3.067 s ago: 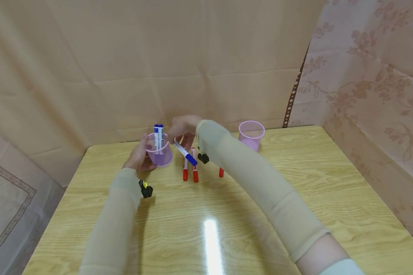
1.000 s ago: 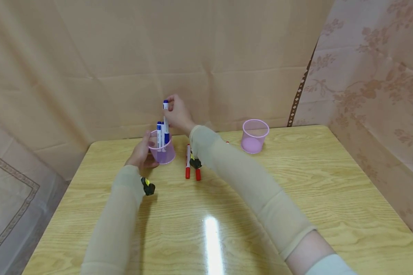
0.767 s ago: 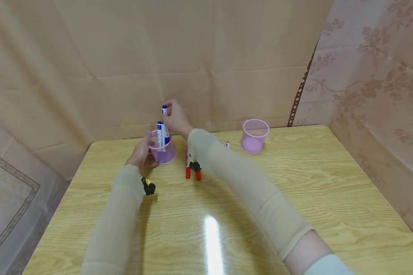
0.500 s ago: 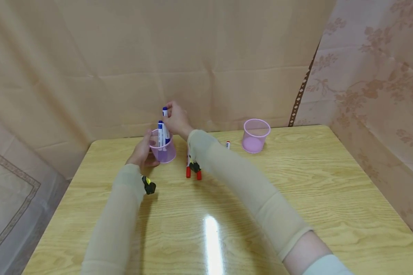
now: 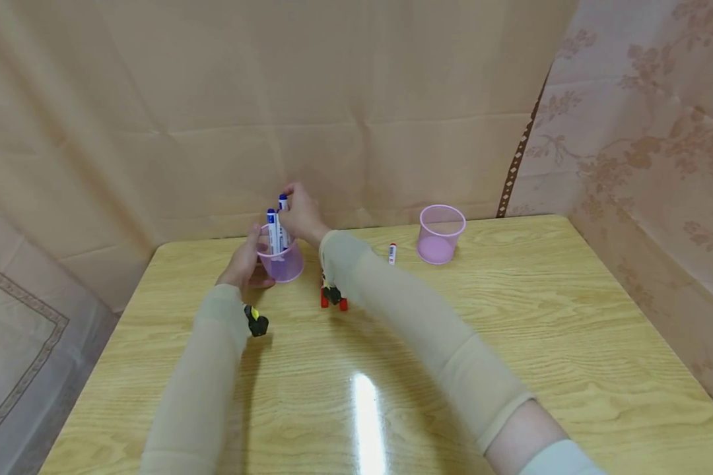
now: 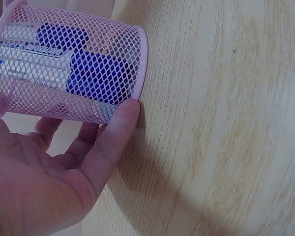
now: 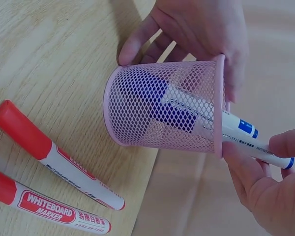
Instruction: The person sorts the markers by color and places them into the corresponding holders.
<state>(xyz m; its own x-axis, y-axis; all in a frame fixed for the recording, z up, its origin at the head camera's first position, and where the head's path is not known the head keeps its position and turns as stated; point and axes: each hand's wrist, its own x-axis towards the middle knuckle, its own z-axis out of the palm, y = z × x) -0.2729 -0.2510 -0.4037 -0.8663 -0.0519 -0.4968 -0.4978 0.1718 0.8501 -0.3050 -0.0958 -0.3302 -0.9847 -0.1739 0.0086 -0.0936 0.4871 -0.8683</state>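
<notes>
My left hand [image 5: 241, 265] holds a pink mesh pen cup [image 5: 288, 269] by its left side near the table's back edge. In the left wrist view, one fingertip of the left hand [image 6: 44, 191] touches the cup's base rim. Several blue whiteboard markers [image 7: 243, 124] stand in the cup, blue caps down. My right hand [image 5: 303, 214] pinches the upper end of one blue marker [image 7: 273, 156], whose lower part is inside the cup. Below the right wrist lie two red whiteboard markers [image 7: 81, 178], partly hidden by the wrist in the head view.
A second pink mesh cup [image 5: 441, 239] stands at the back right. Left of it lies another red marker [image 5: 392, 253], partly covered by the right sleeve. The wooden table [image 5: 309, 369] meets a beige curtain [image 5: 226, 132] at its back edge.
My right hand brought the blue marker from above the red ones to the cup, turned it cap down and lowered it in. The left hand keeps its hold on the cup.
</notes>
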